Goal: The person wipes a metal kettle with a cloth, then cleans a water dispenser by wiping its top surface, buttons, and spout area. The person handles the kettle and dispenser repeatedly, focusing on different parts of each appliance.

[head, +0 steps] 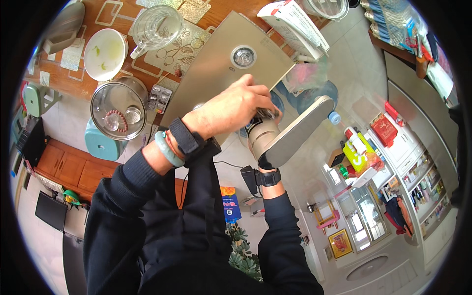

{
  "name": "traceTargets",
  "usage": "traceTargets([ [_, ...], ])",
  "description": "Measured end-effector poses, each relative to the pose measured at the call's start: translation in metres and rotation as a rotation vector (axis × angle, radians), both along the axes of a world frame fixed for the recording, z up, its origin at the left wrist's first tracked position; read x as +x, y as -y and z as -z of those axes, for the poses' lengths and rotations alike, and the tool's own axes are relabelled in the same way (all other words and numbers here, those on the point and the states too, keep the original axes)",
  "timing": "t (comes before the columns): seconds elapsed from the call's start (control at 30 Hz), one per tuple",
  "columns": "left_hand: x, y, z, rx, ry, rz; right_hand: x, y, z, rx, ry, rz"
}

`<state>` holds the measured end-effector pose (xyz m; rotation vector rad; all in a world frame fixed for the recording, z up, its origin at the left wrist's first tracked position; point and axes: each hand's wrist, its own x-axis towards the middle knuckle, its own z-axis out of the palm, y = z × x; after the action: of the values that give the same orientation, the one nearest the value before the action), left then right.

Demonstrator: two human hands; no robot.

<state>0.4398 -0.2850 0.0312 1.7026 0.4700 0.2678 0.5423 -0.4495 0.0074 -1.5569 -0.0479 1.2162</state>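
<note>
My left hand [236, 107], with a black strap and a pale green bangle at its wrist, reaches across a gold-coloured panel. Its curled fingers hold a small dark, crumpled-looking item [268, 113], partly hidden and blurred, against the upper of a beige shoe [263, 134]. The shoe is tilted, with its long grey sole [298, 132] facing me and one end pointing to the upper right. My right hand [268, 170] supports the shoe from below and behind; only its wrist side shows, the fingers being hidden. A black strap with a small box is around that wrist.
The gold-coloured gas cooktop [210, 70] lies on the wooden table. Left of it stand a glass pitcher [156, 27], a white bowl [105, 55], a lidded pot [118, 107] and a blister pack [159, 99]. A white box [293, 27] and water jugs [320, 96] are at the right.
</note>
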Motion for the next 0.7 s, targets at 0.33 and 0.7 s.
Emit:
traceTargets([
  [0.33, -0.031, 0.02, -0.03, -0.364, 0.078, -0.166, 0.004, 0.008, 0.02, -0.012, -0.176, 0.084],
  [0.7, -0.067, 0.052, -0.058, -0.35, -0.205, -0.288, -0.001, -0.01, -0.007, 0.015, 0.574, -0.398],
])
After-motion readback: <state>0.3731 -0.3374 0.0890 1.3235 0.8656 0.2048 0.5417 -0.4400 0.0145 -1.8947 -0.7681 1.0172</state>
